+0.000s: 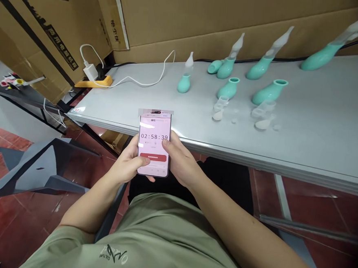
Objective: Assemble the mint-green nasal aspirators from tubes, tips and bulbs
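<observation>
A smartphone (154, 146) with a running time of 02:58:39 and a red button on its screen is held upright between my two hands, just off the table's front edge. My left hand (131, 161) is closed round its left side, thumb over the lower screen near the red button. Its right side rests in my right hand (180, 156), whose thumb lies over the screen by the time digits. Behind the phone, a teal bulb nasal aspirator (184, 82) with a clear tip stands on the grey table (120, 101).
Several more nasal aspirators (260, 66) stand along the back. Two open teal bulbs (269, 92) sit before them, with clear plastic parts (262, 110) nearby. A white cable (145, 84) runs from a yellow power strip (93, 81). A grey chair (39, 163) is at left.
</observation>
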Available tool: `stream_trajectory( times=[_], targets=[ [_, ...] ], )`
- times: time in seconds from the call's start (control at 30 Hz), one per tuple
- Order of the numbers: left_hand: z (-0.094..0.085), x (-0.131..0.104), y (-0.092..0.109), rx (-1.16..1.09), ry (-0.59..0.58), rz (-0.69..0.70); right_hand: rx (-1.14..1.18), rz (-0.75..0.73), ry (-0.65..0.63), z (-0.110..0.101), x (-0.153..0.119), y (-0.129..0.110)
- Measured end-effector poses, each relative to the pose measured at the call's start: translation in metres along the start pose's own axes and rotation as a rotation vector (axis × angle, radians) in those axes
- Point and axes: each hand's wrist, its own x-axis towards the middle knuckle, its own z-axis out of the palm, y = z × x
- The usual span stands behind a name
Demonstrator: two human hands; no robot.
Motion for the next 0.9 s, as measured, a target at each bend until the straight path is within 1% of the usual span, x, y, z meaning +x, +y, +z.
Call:
stream_trajectory(
  times=[0.1,0.27,0.4,0.57,0.73,0.9],
  targets=[
    [0.004,0.004,-0.003,-0.012,0.006,0.006,0.004,-0.01,-0.02,-0.005,-0.003,0.003],
    [0.006,0.006,-0.008,-0.038,-0.041,0.041,0.003,-0.063,-0.031,-0.012,-0.007,0.009],
    [0.004,0.006,-0.013,-0.036,-0.077,0.064,0.007,-0.087,-0.033,-0.014,-0.007,0.014],
    [-0.002,0.006,-0.017,-0.027,-0.088,0.061,0.003,-0.111,-0.021,-0.016,-0.007,0.018],
    [-0.002,0.006,-0.017,-0.035,-0.111,0.059,-0.017,-0.126,-0.004,-0.018,-0.009,0.018],
    [-0.002,0.005,-0.016,-0.046,-0.109,0.059,-0.016,-0.12,-0.005,-0.018,-0.01,0.019]
  ],
)
